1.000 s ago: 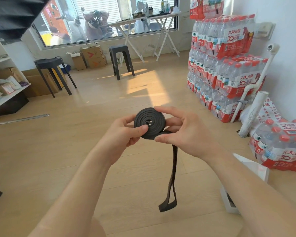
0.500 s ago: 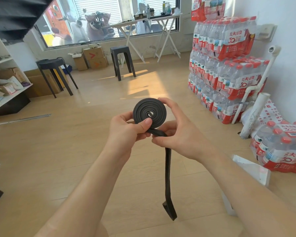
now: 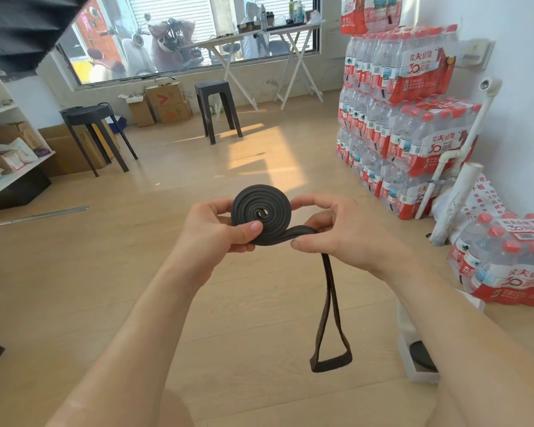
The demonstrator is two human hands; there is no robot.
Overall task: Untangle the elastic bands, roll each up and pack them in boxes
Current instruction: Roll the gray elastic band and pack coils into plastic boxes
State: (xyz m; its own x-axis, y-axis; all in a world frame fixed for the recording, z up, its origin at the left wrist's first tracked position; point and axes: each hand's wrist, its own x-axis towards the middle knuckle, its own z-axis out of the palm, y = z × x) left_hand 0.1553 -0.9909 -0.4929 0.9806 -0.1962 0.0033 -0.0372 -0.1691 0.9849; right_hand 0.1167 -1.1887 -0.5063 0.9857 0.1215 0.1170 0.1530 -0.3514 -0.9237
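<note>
Both hands hold one black band (image 3: 261, 214) in the air over the floor (image 3: 74, 272), at chest height in front of the person. Most of it is wound into a flat coil of several turns. Left hand (image 3: 216, 229) pinches the coil, thumb pressed on its face near the centre, fingers behind. Right hand (image 3: 336, 229) is closed on the band where it leaves the coil's lower edge, thumb under, fingers curled around the coil's far rim. Unrolled tail (image 3: 329, 318) hangs straight down from the right hand as a doubled strip ending in an open loop; no knots or twists visible in it. Judgement: this band is untangled and roughly two-thirds rolled; the tail is left to wind. A white box (image 3: 413, 365) on the floor, low right, partly hidden by the right forearm, seems to hold a dark roll already. Other bands: none in view, so the total remaining cannot be told.
</note>
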